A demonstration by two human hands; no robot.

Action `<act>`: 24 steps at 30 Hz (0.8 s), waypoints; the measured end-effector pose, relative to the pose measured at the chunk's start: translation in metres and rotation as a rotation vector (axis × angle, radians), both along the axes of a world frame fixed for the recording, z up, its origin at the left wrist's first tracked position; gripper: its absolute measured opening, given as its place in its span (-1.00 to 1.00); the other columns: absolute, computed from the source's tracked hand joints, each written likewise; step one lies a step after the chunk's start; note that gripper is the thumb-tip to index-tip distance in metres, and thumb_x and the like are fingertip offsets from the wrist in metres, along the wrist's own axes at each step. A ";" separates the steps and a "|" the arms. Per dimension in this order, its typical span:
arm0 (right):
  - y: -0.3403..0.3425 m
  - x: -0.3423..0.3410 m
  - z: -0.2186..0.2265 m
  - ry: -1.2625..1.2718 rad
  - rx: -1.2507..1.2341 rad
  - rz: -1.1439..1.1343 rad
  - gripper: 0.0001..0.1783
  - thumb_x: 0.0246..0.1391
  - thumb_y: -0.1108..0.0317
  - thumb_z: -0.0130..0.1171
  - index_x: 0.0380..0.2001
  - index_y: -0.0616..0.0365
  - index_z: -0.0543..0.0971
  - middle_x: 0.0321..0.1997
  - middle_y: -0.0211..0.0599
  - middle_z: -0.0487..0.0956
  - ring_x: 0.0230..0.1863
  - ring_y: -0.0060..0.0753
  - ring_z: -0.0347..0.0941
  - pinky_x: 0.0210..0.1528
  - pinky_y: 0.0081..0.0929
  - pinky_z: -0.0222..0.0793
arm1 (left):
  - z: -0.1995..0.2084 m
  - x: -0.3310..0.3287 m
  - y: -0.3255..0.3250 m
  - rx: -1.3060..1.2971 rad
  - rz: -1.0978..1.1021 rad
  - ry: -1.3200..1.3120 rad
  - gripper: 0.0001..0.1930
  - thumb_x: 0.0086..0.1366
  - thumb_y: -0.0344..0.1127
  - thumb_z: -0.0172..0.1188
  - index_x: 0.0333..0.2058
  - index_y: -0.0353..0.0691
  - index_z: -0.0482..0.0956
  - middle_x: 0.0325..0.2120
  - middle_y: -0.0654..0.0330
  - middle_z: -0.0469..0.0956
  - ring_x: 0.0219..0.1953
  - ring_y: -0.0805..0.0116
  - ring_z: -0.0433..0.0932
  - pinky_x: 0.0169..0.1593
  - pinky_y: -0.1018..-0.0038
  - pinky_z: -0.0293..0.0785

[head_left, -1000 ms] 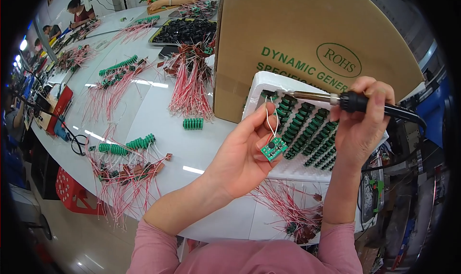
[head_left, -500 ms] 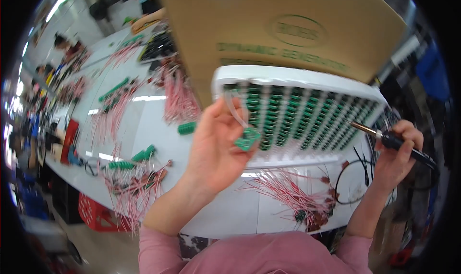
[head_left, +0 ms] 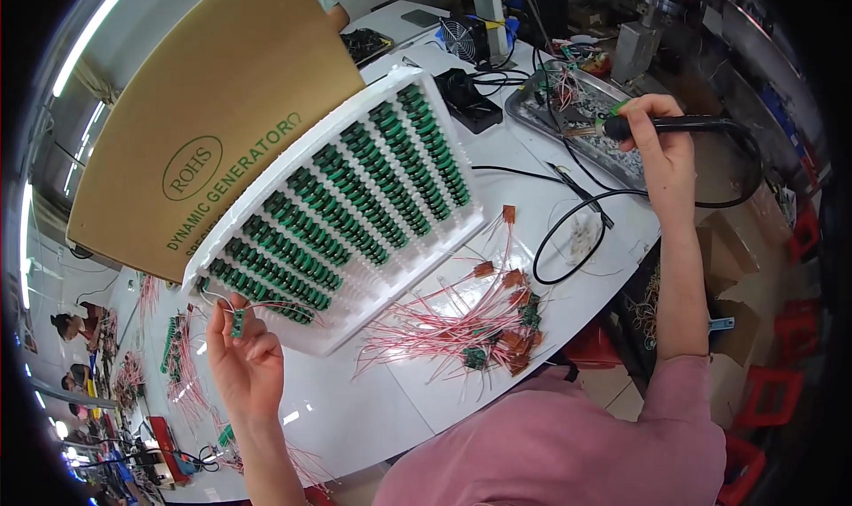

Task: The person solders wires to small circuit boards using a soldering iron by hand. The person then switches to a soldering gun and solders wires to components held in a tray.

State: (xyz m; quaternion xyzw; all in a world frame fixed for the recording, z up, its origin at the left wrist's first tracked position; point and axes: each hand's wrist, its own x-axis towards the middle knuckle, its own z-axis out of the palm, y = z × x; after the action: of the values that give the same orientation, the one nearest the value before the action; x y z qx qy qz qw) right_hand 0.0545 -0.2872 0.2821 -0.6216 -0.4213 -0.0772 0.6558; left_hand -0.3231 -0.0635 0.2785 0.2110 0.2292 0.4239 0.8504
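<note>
Between the thumb and fingers of my left hand (head_left: 244, 364) is a small green circuit board (head_left: 238, 322) with thin pale and red wires on it. That hand is beside the lower left corner of a white foam tray (head_left: 404, 280), which leans tilted and carries rows of green ring-shaped parts (head_left: 342, 209). My right hand (head_left: 661, 151) is closed round the black handle of a soldering iron (head_left: 701, 123). The iron's metal tip points left over a shallow metal tray (head_left: 612, 164) of pale scraps; whether it touches anything there I cannot tell.
A large cardboard box (head_left: 213, 106) stands behind the foam tray. On the white table (head_left: 426, 399) lie red and white wires with brown and green boards (head_left: 475, 328). A black cable (head_left: 555, 231) loops near my right arm. A small fan (head_left: 461, 40) stands farther back, red stools (head_left: 768, 395) at right.
My view has swung to the right. The soldering iron in my right hand has gone from beside the foam tray to over the metal tray. My left hand still holds the circuit board.
</note>
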 end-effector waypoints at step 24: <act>0.026 0.062 -0.075 -0.541 -0.168 0.179 -0.73 -0.12 0.58 0.06 -0.26 0.13 0.45 -0.08 -0.19 0.32 -0.24 -0.20 0.43 -0.21 -0.40 0.36 | -0.050 0.002 -0.203 0.507 0.200 0.967 -0.82 0.19 -0.41 0.01 -0.22 -0.29 0.40 -0.45 0.23 0.46 -0.49 0.60 0.35 -0.42 0.70 0.27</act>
State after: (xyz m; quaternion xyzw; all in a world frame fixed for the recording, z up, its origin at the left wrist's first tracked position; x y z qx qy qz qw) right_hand 0.1167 -0.2609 0.2072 -0.5909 -0.6389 -0.1468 0.4702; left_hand -0.3210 -0.2665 0.2283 0.5571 0.5032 0.3993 0.5263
